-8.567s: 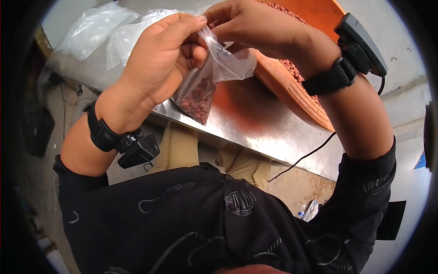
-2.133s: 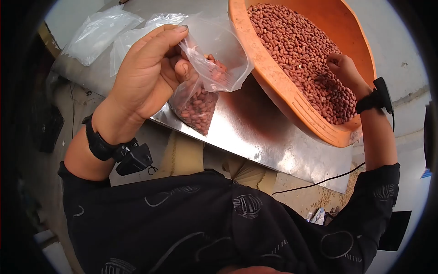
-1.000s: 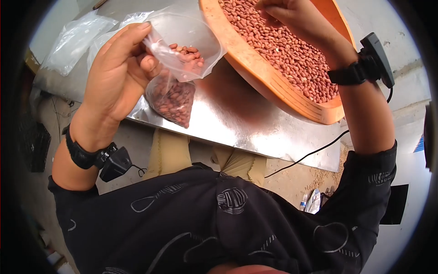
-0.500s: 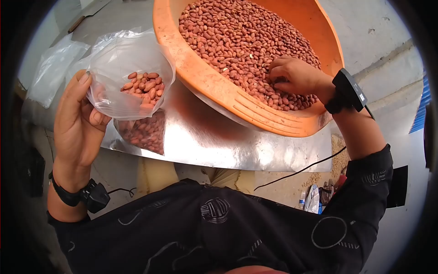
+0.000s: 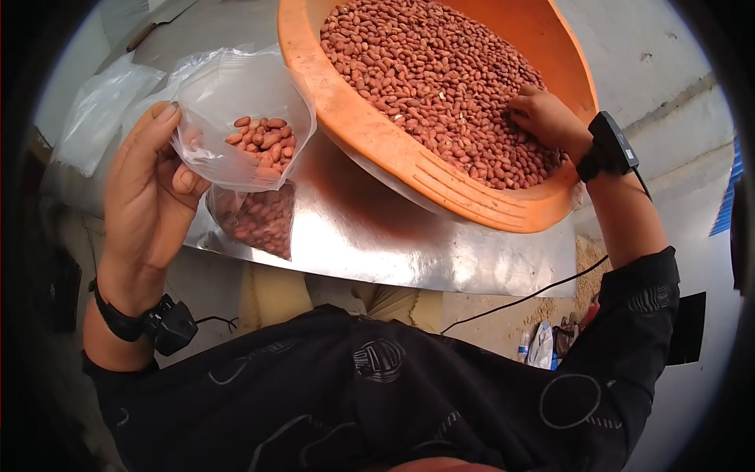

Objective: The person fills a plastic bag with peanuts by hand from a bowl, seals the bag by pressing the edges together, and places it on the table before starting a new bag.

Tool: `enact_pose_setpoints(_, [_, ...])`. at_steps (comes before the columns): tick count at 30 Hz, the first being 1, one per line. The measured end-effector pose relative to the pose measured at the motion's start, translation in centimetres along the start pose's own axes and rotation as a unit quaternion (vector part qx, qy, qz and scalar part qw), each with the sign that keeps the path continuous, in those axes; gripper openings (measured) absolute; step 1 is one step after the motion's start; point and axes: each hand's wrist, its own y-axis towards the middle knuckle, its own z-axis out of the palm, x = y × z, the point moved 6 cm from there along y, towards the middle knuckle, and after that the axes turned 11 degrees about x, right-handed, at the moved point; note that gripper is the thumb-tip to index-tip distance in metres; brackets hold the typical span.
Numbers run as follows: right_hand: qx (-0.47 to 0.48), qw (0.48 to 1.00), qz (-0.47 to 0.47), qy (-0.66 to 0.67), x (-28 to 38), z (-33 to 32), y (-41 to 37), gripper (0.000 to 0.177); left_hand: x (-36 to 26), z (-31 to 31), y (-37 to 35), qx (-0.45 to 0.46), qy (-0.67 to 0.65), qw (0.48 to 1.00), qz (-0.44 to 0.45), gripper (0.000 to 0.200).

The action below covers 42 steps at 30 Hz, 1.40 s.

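Observation:
A clear plastic bag (image 5: pixel 253 88) is pinched at its rim between the thumb and fingers of my left hand (image 5: pixel 153 189). Its mouth gapes towards me, with reddish-skinned peanuts (image 5: pixel 264 143) inside and more showing through its lower part, which rests on the metal tabletop. To the right, a large orange basin (image 5: pixel 444 189) holds a broad heap of the same peanuts (image 5: pixel 429 79). My right hand (image 5: pixel 554 124) is at the right side of this heap, fingers curled with the tips among the peanuts. Whatever those fingers grip is hidden.
Flat clear plastic bags (image 5: pixel 106 110) lie at the left of the shiny metal table (image 5: pixel 377 256). Behind them is a knife (image 5: pixel 149 30) with a wooden handle. A black cable (image 5: pixel 527 297) runs below the table's front edge, near a bottle (image 5: pixel 524 346) on the floor.
My right hand has moved a little to the right and further back over the heap, its fingers still curled. My left hand and the bag have shifted slightly right and up in view.

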Motion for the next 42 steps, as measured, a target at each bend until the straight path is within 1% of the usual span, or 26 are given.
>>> enact_pose_setpoints(2, [0.003, 1.0, 0.005, 0.008, 0.5, 0.0, 0.4, 0.01, 0.0, 0.1, 0.1, 0.002, -0.005, 1.0, 0.004, 0.014])
enact_pose_setpoints(3, [0.0, 1.0, 0.004, 0.016, 0.5, -0.2, 0.5, 0.01, -0.1, 0.0, 0.2, 0.03, -0.013, 0.999, 0.006, 0.013])
enact_pose_setpoints(5, [-0.022, 0.999, -0.009, 0.044, 0.1, -0.7, 1.0, 0.01, -0.1, 0.1, 0.2, 0.007, 0.002, 1.0, 0.003, 0.013])
enact_pose_setpoints(6, [-0.03, 0.996, 0.008, 0.079, 0.4, -1.7, 1.6, 0.011, -0.3, 0.3, 0.3, -0.003, 0.008, 1.0, 0.002, 0.013])
enact_pose_setpoints(8, [-0.043, 0.987, 0.048, 0.147, 1.4, -4.1, 2.3, 0.013, -0.5, 0.4, 0.3, 0.014, 0.003, 1.0, 0.007, 0.014])
enact_pose_setpoints(9, [-0.105, 0.979, 0.031, 0.174, 1.6, -5.0, 2.9, 0.019, -0.4, 0.1, 0.4, 0.029, -0.002, 0.999, 0.014, 0.015])
enact_pose_setpoints(11, [-0.101, 0.937, 0.057, 0.329, 4.2, -7.5, 4.4, 0.024, -0.3, 0.0, 0.7, 0.045, -0.013, 0.999, 0.022, 0.015])
enact_pose_setpoints(13, [-0.116, 0.888, -0.027, 0.444, 9.4, -10.4, 5.8, 0.025, 0.0, 0.1, 0.8, 0.042, -0.025, 0.999, 0.019, 0.014])
enact_pose_setpoints(15, [-0.094, 0.853, -0.127, 0.497, 14.5, -12.4, 7.8, 0.026, 0.1, 0.3, 0.9, 0.041, -0.032, 0.999, 0.015, 0.012])
enact_pose_setpoints(16, [-0.022, 0.837, -0.142, 0.527, 18.1, -13.8, 8.1, 0.018, 0.1, 0.3, 1.0, 0.042, -0.034, 0.998, 0.011, 0.012])
enact_pose_setpoints(17, [0.01, 0.83, -0.158, 0.535, 21.4, -14.4, 8.3, 0.02, 0.1, 0.4, 1.1, 0.044, -0.036, 0.998, 0.007, 0.012])
enact_pose_setpoints(18, [0.068, 0.858, -0.178, 0.477, 24.0, -15.4, 8.0, 0.025, 0.0, 0.5, 1.1, 0.041, -0.038, 0.998, 0.012, 0.011])
enact_pose_setpoints(19, [-0.014, 0.857, -0.222, 0.464, 26.1, -14.5, 9.5, 0.025, -0.1, 0.6, 1.0, 0.039, -0.04, 0.998, 0.016, 0.011])
enact_pose_setpoints(20, [0.018, 0.864, -0.218, 0.454, 26.9, -14.0, 9.9, 0.028, -0.2, 0.5, 0.9, 0.036, -0.042, 0.998, 0.018, 0.011])
enact_pose_setpoints(22, [0.047, 0.879, -0.188, 0.436, 28.4, -12.8, 11.2, 0.021, -0.4, 0.0, 0.6, 0.037, -0.036, 0.998, 0.019, 0.011])
enact_pose_setpoints(25, [0.068, 0.895, -0.142, 0.418, 29.6, -11.8, 11.5, 0.022, -0.6, -0.6, 0.3, 0.048, -0.035, 0.998, 0.024, 0.011])
enact_pose_setpoints(28, [0.082, 0.895, -0.124, 0.42, 29.7, -11.9, 11.0, 0.025, -0.6, -1.0, 0.1, 0.051, -0.039, 0.998, 0.024, 0.012])
enact_pose_setpoints(29, [0.065, 0.881, -0.115, 0.454, 29.5, -12.1, 10.4, 0.028, -0.4, -1.1, 0.1, 0.051, -0.04, 0.998, 0.024, 0.012])
enact_pose_setpoints(32, [-0.019, 0.821, -0.154, 0.549, 28.3, -11.9, 10.1, 0.029, -0.3, -1.0, -0.1, 0.056, -0.042, 0.997, 0.027, 0.012])
enact_pose_setpoints(33, [0.042, 0.788, -0.145, 0.597, 28.6, -12.4, 8.5, 0.03, -0.2, -1.1, -0.1, 0.052, -0.047, 0.997, 0.028, 0.012])
enact_pose_setpoints(36, [-0.03, 0.826, -0.215, 0.521, 29.1, -12.4, 5.6, 0.035, 0.2, -1.3, 0.2, 0.038, -0.059, 0.997, 0.031, 0.012])
enact_pose_setpoints(37, [-0.069, 0.859, -0.221, 0.456, 29.3, -12.7, 4.5, 0.034, 0.3, -1.3, 0.3, 0.035, -0.058, 0.997, 0.031, 0.012])
enact_pose_setpoints(40, [-0.117, 0.808, -0.232, 0.529, 27.5, -12.2, 3.5, 0.03, 0.1, -1.1, 0.4, 0.049, -0.05, 0.997, 0.032, 0.013])
enact_pose_setpoints(41, [-0.141, 0.865, -0.167, 0.452, 25.9, -12.6, 3.4, 0.026, 0.0, -1.1, 0.4, 0.058, -0.049, 0.997, 0.031, 0.014])
enact_pose_setpoints(42, [-0.169, 0.872, -0.151, 0.433, 24.3, -12.9, 3.0, 0.025, 0.0, -0.9, 0.3, 0.065, -0.047, 0.997, 0.021, 0.014])
